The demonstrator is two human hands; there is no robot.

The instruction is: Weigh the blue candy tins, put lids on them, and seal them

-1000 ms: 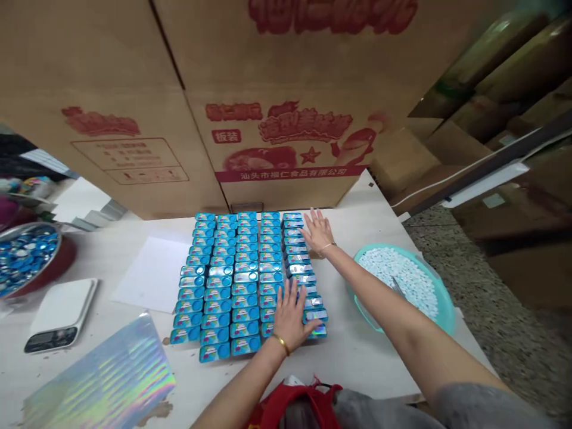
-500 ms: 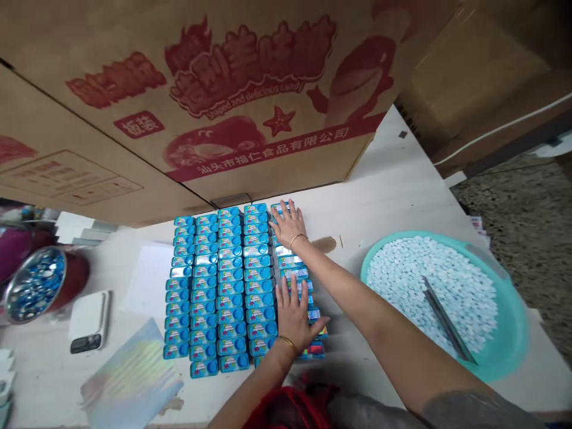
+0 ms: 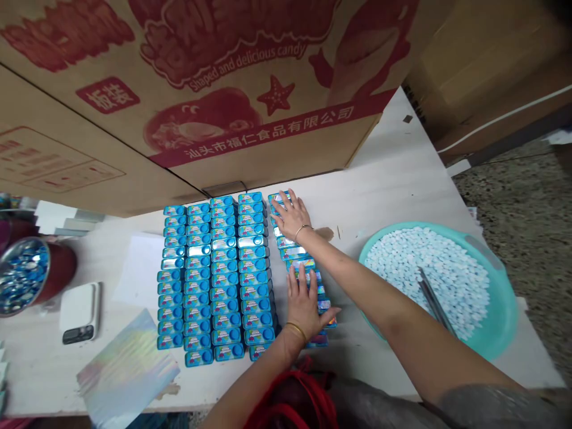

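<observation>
Small blue tins with printed lids [image 3: 223, 262] stand packed in several columns on the white table. Beside them, a separate column of tins [image 3: 295, 252] at the right lies under both hands. My left hand [image 3: 307, 305] rests flat near that column's lower end, fingers stretched out. At its upper end, my right hand [image 3: 291, 218] lies with the fingers spread over the tins. Neither hand is closed round a tin. The palms and forearms hide part of the column, and its near tins show shiny, colourful sides.
A large printed carton [image 3: 268, 143] stands behind the tins. To the right, a turquoise basin [image 3: 504, 310] holds pale candies and dark metal tongs or sticks [image 3: 435, 301]. At left are a white scale [image 3: 80, 310], an iridescent sheet [image 3: 129, 369] and a red-sided bowl [image 3: 60, 265] of wrapped pieces.
The right-hand column of tins now stands apart from the other columns, shifted right along with my hands, most clearly at the lower end. The view has shifted too.
</observation>
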